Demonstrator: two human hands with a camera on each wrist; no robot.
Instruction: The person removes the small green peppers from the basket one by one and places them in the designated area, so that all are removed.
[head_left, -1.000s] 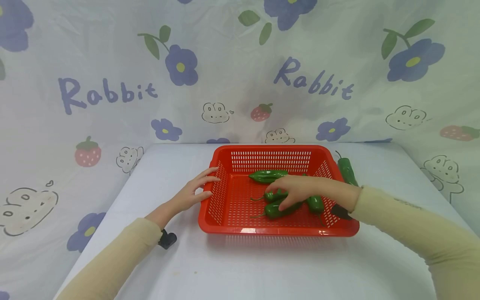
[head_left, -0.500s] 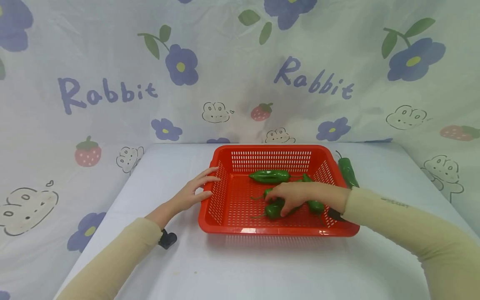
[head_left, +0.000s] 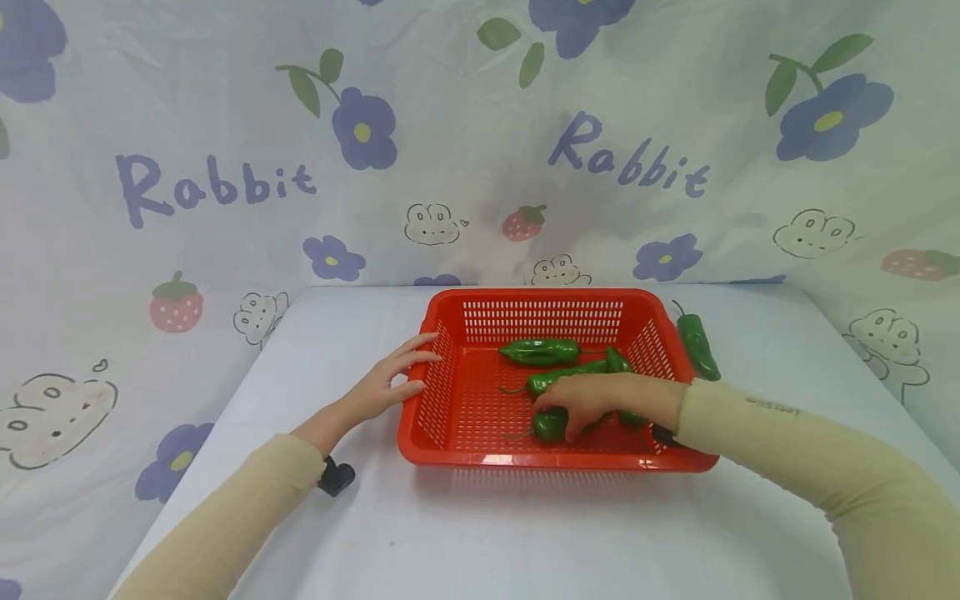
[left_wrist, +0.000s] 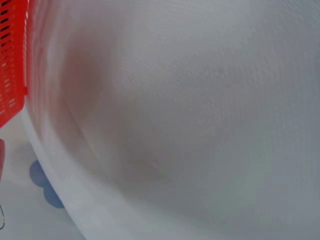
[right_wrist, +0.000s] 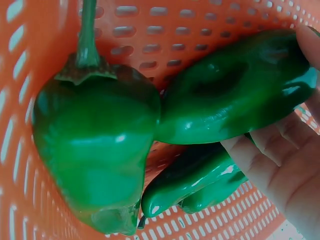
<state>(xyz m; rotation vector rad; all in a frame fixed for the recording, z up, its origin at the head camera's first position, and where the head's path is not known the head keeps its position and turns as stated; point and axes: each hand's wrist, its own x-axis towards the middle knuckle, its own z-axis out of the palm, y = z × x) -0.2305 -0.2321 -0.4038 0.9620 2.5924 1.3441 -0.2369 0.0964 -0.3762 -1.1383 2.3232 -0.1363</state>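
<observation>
My right hand (head_left: 585, 398) reaches down into a red plastic basket (head_left: 555, 460) and grips the front green pepper (head_left: 550, 425), whose stem points left. In the right wrist view, thumb and fingers (right_wrist: 267, 157) lie on either side of that pepper (right_wrist: 225, 90), its tip against a bigger-looking pepper (right_wrist: 95, 140). Other green peppers lie in the basket: one along the back (head_left: 538, 352), another (head_left: 558, 377) just beyond my hand, one more (head_left: 632, 417) partly hidden under the wrist. With fingers spread, my left hand (head_left: 382, 385) rests on the basket's left rim.
Outside the basket, one green pepper (head_left: 697, 346) lies on the white tabletop (head_left: 795, 367) by the right rim. A printed cloth (head_left: 465, 150) hangs behind the table. The left wrist view mostly shows white cloth, with the basket's wall (left_wrist: 10, 65) at its edge.
My right hand has lowered onto the front pepper and closed round it, then shifted slightly toward me, uncovering more of the middle pepper. My left hand has stayed at the rim.
</observation>
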